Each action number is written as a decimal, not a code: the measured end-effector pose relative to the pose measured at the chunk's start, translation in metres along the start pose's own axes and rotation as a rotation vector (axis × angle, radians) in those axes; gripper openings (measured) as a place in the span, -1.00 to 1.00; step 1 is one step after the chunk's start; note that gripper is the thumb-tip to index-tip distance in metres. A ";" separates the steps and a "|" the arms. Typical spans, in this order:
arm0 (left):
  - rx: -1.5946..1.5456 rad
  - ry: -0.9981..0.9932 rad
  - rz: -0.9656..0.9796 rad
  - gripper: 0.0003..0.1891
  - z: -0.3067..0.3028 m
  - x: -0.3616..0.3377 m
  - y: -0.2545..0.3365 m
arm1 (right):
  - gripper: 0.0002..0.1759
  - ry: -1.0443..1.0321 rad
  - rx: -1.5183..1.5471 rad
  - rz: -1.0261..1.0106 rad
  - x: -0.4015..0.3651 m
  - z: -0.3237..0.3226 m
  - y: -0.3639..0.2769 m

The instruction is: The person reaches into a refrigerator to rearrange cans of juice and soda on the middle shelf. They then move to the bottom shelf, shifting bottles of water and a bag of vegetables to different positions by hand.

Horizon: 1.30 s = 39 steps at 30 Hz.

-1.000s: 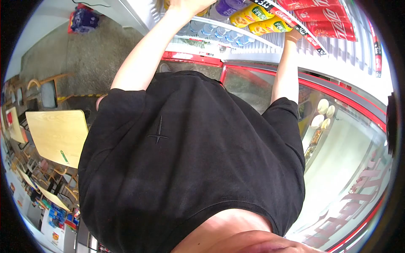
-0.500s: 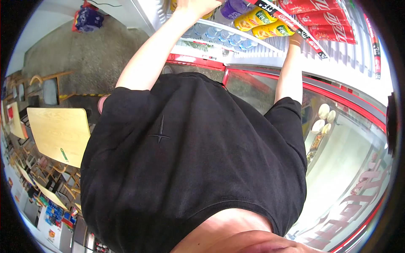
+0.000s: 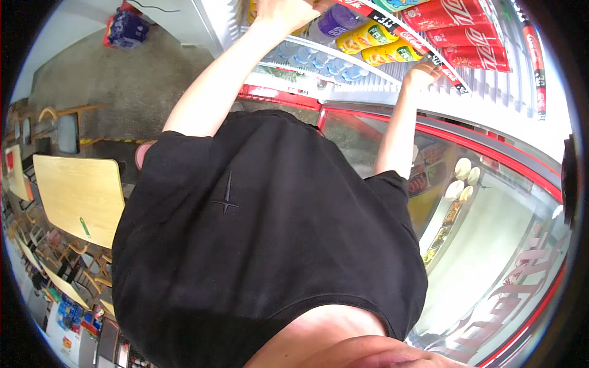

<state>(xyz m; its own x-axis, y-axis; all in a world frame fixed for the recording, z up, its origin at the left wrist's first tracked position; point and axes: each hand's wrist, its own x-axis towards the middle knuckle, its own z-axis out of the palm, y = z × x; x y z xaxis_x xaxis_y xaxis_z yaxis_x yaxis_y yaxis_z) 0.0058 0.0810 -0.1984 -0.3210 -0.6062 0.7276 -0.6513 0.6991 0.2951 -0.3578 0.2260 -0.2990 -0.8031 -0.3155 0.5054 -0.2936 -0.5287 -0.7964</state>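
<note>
My left hand [image 3: 285, 11] reaches into the drinks fridge at the top edge of the head view, and the frame cuts part of it off. Its fingers point right, toward the shelf's price strip [image 3: 386, 21], over yellow packaging and beside a purple-labelled bottle [image 3: 340, 21]. My right hand [image 3: 422, 75] is at the strip's lower part, just below two yellow drink bottles [image 3: 389, 52] with green labels. Its fingers are extended and slightly apart, with the tips partly hidden at the strip. Red Coca-Cola bottles [image 3: 469, 37] lie to its right.
Clear water bottles [image 3: 322, 60] fill the neighbouring shelf. The red-framed glass door [image 3: 491, 147] stands at the right, with pale items [image 3: 463, 168] visible through it. Wooden tables [image 3: 80, 196] and chairs are at the left. A blue-and-red package [image 3: 127, 27] sits on the floor.
My right hand has come back from behind the bottles and strip, lower and to the left, so more of it shows. My left hand stays near the top edge. The view has shifted slightly.
</note>
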 end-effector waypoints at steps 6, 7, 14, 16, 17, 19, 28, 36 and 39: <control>-0.007 0.016 0.039 -0.41 -0.002 0.000 0.002 | -0.47 -0.140 -0.451 -0.036 -0.056 0.044 -0.074; -0.021 0.010 0.037 -0.42 -0.002 0.000 0.002 | -0.40 -0.195 -0.497 -0.083 -0.058 0.048 -0.076; 0.001 0.005 0.030 -0.46 0.003 -0.001 0.000 | 0.07 -0.321 -0.720 -0.165 -0.061 0.051 -0.067; 0.017 0.037 0.042 -0.47 0.000 -0.002 0.000 | 0.08 -0.329 -0.699 -0.152 -0.061 0.052 -0.069; 0.015 0.053 0.062 -0.47 -0.001 -0.001 0.000 | 0.08 -0.329 -0.690 -0.146 -0.059 0.052 -0.070; 0.003 0.048 0.067 -0.47 -0.001 0.000 0.000 | 0.08 -0.321 -0.743 -0.159 -0.058 0.054 -0.071; -0.035 -0.005 0.021 -0.45 -0.010 0.002 0.003 | 0.06 -0.253 -0.820 -0.201 -0.052 0.050 -0.070; -0.060 -0.013 0.054 -0.44 -0.019 0.008 0.007 | -0.04 -0.197 -0.917 -0.260 -0.044 0.033 -0.073; -0.111 -0.029 0.021 -0.45 -0.022 0.008 0.010 | -0.02 -0.188 -0.956 -0.201 -0.041 0.027 -0.075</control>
<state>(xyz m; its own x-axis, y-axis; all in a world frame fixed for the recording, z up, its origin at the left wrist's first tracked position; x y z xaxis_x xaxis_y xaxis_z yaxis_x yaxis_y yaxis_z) 0.0120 0.0919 -0.1760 -0.3542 -0.6006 0.7168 -0.5645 0.7484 0.3481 -0.2888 0.2574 -0.2508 -0.6213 -0.4534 0.6391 -0.7763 0.2453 -0.5807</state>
